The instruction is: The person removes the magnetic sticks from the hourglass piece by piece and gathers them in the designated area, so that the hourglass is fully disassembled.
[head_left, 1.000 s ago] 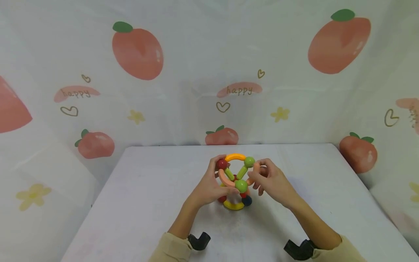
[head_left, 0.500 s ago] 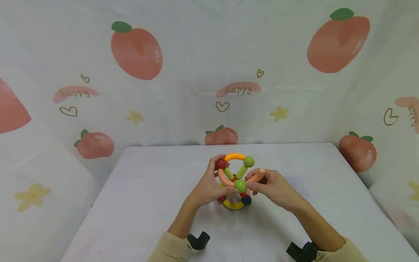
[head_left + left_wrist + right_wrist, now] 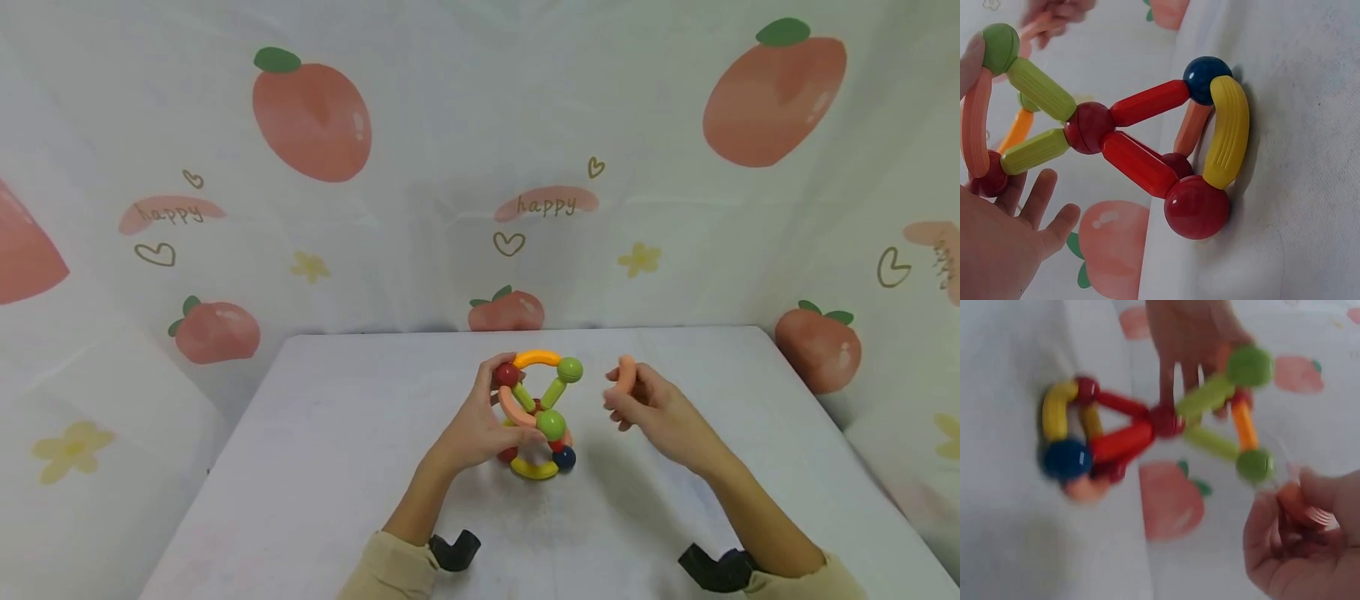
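Note:
A construction-toy frame of coloured balls and rods [image 3: 1090,127] stands on the table, its base a ring of curved rods, including a yellow curved rod [image 3: 1229,131], with balls between them. My left hand [image 3: 474,427] grips its upper part: the thumb lies at a green ball [image 3: 551,425] and the fingers are by a red ball [image 3: 507,374]. At the top back, an orange curved rod [image 3: 537,358] joins that red ball to another green ball [image 3: 570,370]. To the right, apart from the frame, my right hand [image 3: 666,417] pinches a loose peach curved rod [image 3: 626,375] between thumb and fingers.
The white table [image 3: 337,467] has its far edge just behind the toy, against a printed cloth backdrop [image 3: 420,125]. Black wrist mounts [image 3: 455,551] sit at both sleeves, low over the table.
My right hand has tilted the peach curved rod down beside the near green ball, then drawn it away to the right, now upright. My left hand and the frame have stayed in place.

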`<state>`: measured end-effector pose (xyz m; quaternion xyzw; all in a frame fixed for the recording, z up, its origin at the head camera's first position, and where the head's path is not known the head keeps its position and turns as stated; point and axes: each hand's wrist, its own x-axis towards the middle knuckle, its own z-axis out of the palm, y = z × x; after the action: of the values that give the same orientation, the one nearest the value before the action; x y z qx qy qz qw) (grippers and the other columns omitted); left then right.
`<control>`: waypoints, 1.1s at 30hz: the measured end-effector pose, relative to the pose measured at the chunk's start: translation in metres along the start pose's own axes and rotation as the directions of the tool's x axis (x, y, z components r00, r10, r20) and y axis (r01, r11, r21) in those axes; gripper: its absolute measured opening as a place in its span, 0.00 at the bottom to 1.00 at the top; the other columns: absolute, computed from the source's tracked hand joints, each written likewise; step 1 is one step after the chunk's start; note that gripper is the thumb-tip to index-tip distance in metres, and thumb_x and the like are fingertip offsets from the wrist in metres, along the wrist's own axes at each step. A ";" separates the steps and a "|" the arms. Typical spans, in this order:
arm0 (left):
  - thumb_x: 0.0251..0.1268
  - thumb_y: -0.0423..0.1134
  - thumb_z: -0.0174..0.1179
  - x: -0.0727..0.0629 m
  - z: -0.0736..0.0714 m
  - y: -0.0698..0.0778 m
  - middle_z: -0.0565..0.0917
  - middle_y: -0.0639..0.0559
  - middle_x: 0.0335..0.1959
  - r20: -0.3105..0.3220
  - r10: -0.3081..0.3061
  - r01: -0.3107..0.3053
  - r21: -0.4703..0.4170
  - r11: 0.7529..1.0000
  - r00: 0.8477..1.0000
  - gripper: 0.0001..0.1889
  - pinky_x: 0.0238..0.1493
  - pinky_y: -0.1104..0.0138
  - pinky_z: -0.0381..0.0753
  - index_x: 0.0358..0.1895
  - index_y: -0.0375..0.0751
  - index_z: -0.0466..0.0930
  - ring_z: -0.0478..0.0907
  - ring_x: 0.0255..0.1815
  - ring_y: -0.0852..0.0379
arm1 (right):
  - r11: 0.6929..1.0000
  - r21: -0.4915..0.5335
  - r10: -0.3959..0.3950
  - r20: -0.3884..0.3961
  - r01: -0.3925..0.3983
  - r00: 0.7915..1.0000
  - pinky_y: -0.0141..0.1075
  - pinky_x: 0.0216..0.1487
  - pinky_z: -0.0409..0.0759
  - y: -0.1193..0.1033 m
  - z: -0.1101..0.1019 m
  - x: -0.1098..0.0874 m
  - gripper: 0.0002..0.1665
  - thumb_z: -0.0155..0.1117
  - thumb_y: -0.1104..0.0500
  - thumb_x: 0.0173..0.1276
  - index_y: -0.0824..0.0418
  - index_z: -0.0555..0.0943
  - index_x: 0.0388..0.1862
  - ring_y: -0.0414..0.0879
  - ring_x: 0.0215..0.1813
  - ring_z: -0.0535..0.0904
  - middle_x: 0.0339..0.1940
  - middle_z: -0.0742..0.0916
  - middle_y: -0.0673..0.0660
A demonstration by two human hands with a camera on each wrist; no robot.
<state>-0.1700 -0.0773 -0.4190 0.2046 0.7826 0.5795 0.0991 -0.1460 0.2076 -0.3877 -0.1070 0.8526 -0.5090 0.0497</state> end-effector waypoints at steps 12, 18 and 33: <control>0.53 0.49 0.78 0.001 -0.001 -0.009 0.69 0.50 0.71 0.014 0.031 -0.031 -0.003 1.000 0.999 0.52 0.77 0.44 0.66 0.77 0.60 0.51 0.66 0.73 0.55 | 0.838 -0.479 0.216 -0.152 -0.263 0.965 0.42 0.34 0.81 0.106 -0.064 -0.017 0.33 0.57 0.44 0.78 0.75 0.74 0.58 0.56 0.41 0.84 0.44 0.88 0.72; 0.54 0.48 0.78 0.002 -0.003 -0.008 0.68 0.52 0.71 0.013 0.033 -0.033 -0.005 0.999 0.999 0.51 0.77 0.45 0.66 0.76 0.60 0.51 0.65 0.73 0.55 | 0.812 -0.519 0.206 -0.174 -0.267 0.963 0.39 0.32 0.76 0.122 -0.075 -0.024 0.25 0.67 0.54 0.70 0.76 0.79 0.50 0.53 0.36 0.78 0.36 0.86 0.65; 0.54 0.49 0.78 0.002 -0.003 -0.009 0.69 0.54 0.70 0.014 0.026 -0.025 -0.019 0.999 1.000 0.51 0.76 0.45 0.67 0.76 0.63 0.51 0.65 0.72 0.56 | 0.907 -0.416 0.023 -0.105 -0.065 0.994 0.38 0.39 0.81 0.041 -0.033 0.008 0.25 0.62 0.47 0.76 0.66 0.80 0.57 0.53 0.46 0.84 0.46 0.87 0.62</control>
<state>-0.1747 -0.0812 -0.4261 0.2176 0.7738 0.5866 0.0990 -0.1659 0.2530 -0.4074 -0.0710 0.9456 -0.3176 -0.0046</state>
